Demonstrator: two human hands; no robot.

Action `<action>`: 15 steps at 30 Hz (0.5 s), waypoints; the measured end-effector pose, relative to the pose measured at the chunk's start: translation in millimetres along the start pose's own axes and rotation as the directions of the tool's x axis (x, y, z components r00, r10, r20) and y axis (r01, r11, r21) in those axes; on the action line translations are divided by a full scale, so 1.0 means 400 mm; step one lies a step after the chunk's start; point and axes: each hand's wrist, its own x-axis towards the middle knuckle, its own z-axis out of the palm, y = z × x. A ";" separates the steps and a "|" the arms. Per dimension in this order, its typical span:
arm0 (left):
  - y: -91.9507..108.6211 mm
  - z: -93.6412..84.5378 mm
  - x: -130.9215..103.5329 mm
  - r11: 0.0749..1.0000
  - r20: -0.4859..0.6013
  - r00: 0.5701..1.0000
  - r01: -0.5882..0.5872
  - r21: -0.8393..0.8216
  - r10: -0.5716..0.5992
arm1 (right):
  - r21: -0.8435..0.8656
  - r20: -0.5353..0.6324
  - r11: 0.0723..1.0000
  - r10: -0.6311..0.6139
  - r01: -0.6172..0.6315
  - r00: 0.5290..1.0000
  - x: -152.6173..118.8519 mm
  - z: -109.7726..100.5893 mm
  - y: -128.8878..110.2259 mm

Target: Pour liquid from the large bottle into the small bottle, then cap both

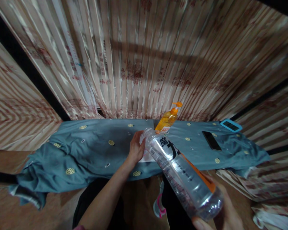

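Observation:
A large clear plastic bottle (182,174) with black lettering and an orange patch on its label lies slantwise in the air before me. Its mouth points up and left and shows no cap. My right hand (226,212) grips the base at the lower right. At the other end, my left hand (136,148) has its thumb and fingers around the neck, partly hidden. Just behind the bottle, an orange pump bottle (167,120) with yellow-orange liquid stands on the patterned cloth. Whitish paper (147,157) shows under the neck.
A blue-green cloth (86,153) with yellow motifs covers the bench-like surface. To the right lie a dark phone (211,140) and a blue-framed device (231,125). Pleated curtains (134,64) hang behind and at both sides, with dark poles. A shoe (158,206) shows below.

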 end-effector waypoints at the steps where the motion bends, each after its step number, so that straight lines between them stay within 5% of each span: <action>1: 0.000 0.000 0.000 1.000 0.000 1.000 0.000 -0.007 0.000 | -0.017 -0.027 0.999 0.030 -0.031 0.999 0.005 -0.001 -0.002; 9: 0.000 -0.003 0.004 1.000 0.015 1.000 -0.003 -0.006 0.003 | 0.008 -0.194 0.980 0.198 -0.200 0.961 0.069 0.030 -0.072; 15: 0.002 -0.003 0.004 1.000 0.017 1.000 -0.002 -0.001 0.002 | 0.103 -0.198 0.948 0.316 -0.300 0.928 0.013 0.049 -0.095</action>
